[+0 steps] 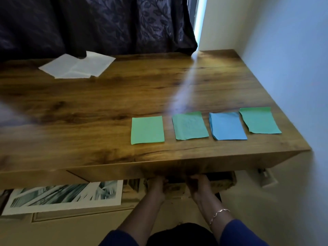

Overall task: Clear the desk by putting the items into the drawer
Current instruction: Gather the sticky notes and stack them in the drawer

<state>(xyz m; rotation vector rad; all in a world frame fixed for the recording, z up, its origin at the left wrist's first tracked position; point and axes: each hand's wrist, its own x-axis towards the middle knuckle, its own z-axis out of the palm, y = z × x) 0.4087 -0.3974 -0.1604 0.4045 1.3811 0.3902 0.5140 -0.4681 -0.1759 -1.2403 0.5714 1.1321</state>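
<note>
Four flat paper pads lie in a row near the right front corner of the desk: a light green pad, a teal pad, a blue stack and a green pad nearest the wall, none touching its neighbour. Loose white sheets lie well apart at the far left, one corner under the dark curtain. The drawer sits below the desk's front edge, beneath the pads, open only a crack as far as I can tell. The left hand and right hand are side by side at it, fingers curled under its front lip and gripping it, though blur hides the fingertips. I'd judge opening it is the step in hand. It wants an even pull from both hands, straight toward the body so it doesn't jam, and far enough out to take a pad flat. A print lies on the floor to the left
</note>
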